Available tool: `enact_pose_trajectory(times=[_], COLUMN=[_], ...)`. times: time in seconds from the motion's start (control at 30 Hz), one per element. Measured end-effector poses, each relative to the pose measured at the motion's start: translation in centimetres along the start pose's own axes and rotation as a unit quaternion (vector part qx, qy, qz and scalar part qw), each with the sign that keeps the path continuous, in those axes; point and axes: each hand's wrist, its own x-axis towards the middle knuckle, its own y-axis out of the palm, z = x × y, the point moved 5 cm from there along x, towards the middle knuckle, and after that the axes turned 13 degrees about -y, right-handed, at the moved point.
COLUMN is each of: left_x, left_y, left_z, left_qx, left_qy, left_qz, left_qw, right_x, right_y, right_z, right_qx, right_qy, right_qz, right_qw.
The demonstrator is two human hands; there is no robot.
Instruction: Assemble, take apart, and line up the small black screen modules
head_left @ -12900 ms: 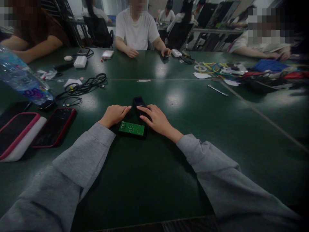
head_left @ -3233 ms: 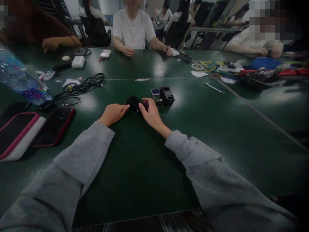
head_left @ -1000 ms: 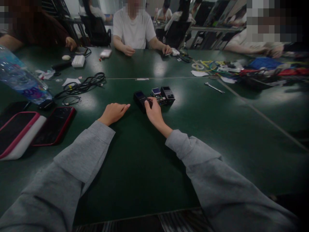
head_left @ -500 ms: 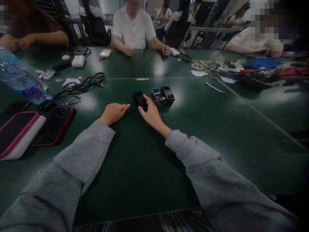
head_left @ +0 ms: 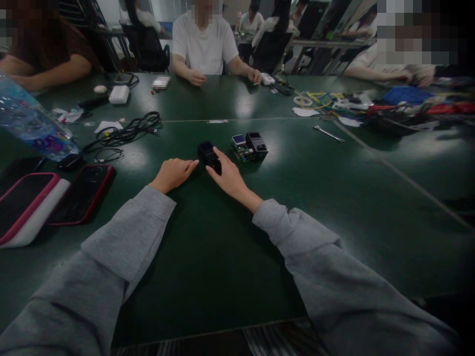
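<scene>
right hand point(head_left: 227, 177) closed on small black device point(head_left: 208, 152), frame centre, apparently resting on green table point(head_left: 222, 257) | left hand point(head_left: 173, 173) flat on table, fingers loose, tips just beside device | circuit board point(head_left: 240, 147) and black case point(head_left: 257, 143) near, right of device

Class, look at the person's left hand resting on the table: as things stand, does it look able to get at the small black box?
Probably yes. The left hand lies flat beside the small black box, fingertips nearly touching it; only bare table lies between. The right hand already grips the box.
</scene>
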Motion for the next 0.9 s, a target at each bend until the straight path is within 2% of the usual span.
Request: enact_pose_trajectory(times=[0.17, 0.47, 0.7, 0.9], left_x=[0.0, 0.0, 0.0, -0.1], left_y=[0.0, -0.1, 0.0, -0.1], left_z=[0.0, 0.0, 0.0, 0.0], left_qx=[0.000, 0.000, -0.001, 0.020], left_qy=[0.004, 0.004, 0.004, 0.003], left_qz=[-0.003, 0.001, 0.006, 0.009], left_qw=[1.000, 1.000, 1.000, 1.000], right_x=[0.0, -0.1, -0.3, -0.5], right_y=[-0.1, -1.9, -2.7, -3.0], right_z=[0.2, 1.9, 0.1, -0.6], right_qx=[0.000, -0.009, 0.004, 0.026], right_qy=[0.005, -0.019, 0.052, 0.112], right_qz=[0.003, -0.098, -0.185, -0.200], right_qw=[1.000, 0.995, 0.981, 0.973])
